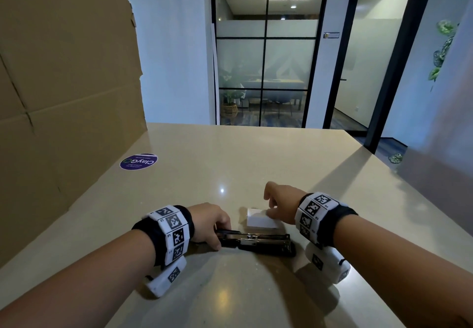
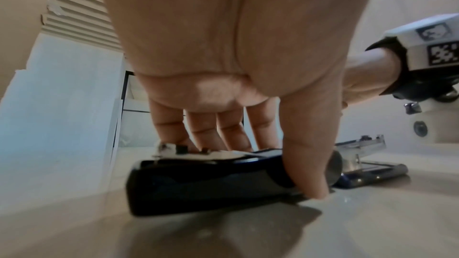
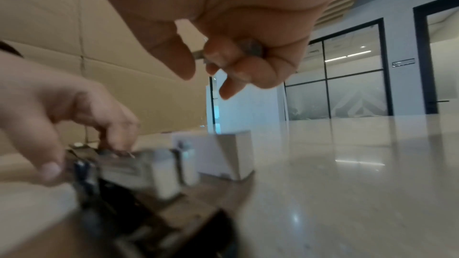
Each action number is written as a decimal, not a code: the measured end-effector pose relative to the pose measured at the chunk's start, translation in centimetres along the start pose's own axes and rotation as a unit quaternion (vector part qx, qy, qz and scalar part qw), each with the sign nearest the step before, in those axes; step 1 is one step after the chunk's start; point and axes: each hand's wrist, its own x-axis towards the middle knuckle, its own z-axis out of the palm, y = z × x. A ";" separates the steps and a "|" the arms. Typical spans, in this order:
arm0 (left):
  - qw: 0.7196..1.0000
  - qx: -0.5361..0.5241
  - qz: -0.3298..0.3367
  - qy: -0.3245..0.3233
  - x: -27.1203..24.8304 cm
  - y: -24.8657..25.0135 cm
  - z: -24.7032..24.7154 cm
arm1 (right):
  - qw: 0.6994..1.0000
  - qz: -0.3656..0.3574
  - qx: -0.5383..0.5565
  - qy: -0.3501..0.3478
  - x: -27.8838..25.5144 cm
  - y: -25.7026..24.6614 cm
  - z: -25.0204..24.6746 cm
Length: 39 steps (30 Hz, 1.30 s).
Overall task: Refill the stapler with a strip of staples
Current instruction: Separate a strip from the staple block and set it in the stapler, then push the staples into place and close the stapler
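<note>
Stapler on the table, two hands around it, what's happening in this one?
A person is reloading a stapler that lies opened flat on the table. The left hand holds down its black top arm. The right hand, raised above the small white box, pinches what looks like a strip of staples. It is not yet in the stapler's channel.

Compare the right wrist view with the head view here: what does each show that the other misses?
Only the right wrist view shows the right hand pinching a small metallic piece, probably the staple strip, in curled fingers. Only the head view shows the stapler lying opened out flat along the table, and the purple sticker. Both show the left hand gripping the stapler's end and the white box behind it.
</note>
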 end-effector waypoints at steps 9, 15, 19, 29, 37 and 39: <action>1.000 -0.019 -0.002 0.007 -0.2 -0.1 0.5 | 0.998 -0.058 0.023 -0.003 -3.3 -0.5 -0.3; 1.000 -0.014 0.000 0.004 -0.3 0.0 0.4 | 0.998 -0.051 -0.035 -0.019 -3.8 -0.5 1.0; 1.000 -0.022 -0.003 0.002 -0.3 -0.1 0.4 | 0.999 -0.035 -0.019 -0.012 -3.8 -1.0 1.4; 1.000 -0.025 -0.007 0.000 -0.4 0.0 0.4 | 0.999 -0.030 -0.032 -0.024 -3.3 -1.4 1.7; 1.000 -0.028 -0.008 0.002 -0.5 0.1 0.4 | 0.998 -0.015 -0.038 -0.049 -3.2 -1.2 1.7; 0.999 -0.031 -0.009 0.001 -0.5 0.0 0.4 | 0.998 -0.012 -0.036 -0.052 -3.2 -1.0 1.7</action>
